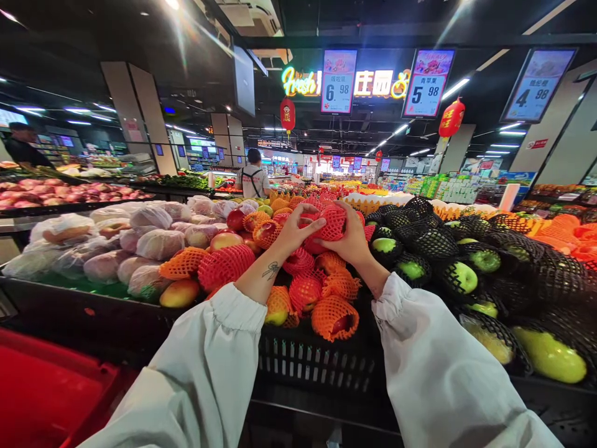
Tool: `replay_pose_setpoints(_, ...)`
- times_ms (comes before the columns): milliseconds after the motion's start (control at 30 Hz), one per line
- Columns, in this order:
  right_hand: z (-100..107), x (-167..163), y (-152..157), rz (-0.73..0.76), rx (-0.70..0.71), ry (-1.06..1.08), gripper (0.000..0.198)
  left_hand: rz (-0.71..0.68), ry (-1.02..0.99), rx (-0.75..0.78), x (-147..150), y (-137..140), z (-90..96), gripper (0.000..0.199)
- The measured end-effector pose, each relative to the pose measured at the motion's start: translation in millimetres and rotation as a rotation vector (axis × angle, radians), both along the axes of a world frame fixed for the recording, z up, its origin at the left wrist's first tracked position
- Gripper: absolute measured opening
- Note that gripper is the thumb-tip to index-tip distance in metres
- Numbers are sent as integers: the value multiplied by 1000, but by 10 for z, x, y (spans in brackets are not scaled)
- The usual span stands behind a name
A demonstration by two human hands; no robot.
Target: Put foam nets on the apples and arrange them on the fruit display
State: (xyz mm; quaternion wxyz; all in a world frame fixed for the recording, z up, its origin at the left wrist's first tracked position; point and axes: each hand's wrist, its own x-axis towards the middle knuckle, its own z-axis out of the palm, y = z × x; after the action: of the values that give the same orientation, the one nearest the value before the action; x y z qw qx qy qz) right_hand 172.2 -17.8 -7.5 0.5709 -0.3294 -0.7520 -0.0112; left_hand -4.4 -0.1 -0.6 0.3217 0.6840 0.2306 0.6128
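Note:
In front of me, over the middle of the fruit pile, my right hand [349, 239] wraps around an apple in a red foam net [333, 223]. My left hand [296, 229] is at the same apple's left side, its fingers curled and its thumb against the net. The far fingertips of the left hand are partly hidden behind the fruit. Beneath both hands lie more apples in red and orange foam nets, among them an orange-netted apple [334, 317] at the front and a red-netted fruit [226, 266] beside my left wrist.
Green apples in black nets [461, 277] fill the right side. Plastic-wrapped fruit [161, 244] lies on the left. A black slatted crate [317, 364] fronts the pile. At lower left is a red container [56, 386]. Price screens [339, 81] hang overhead; a person [254, 177] stands farther back.

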Motion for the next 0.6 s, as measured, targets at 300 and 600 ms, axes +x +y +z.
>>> replay_pose_setpoints(300, 6, 42, -10, -96, 4, 2, 79, -123, 71, 75, -7, -83, 53, 40)
replay_pose_setpoints(600, 9, 27, 1, -56, 36, -24, 89, -215, -172, -120, -1, -147, 103, 58)
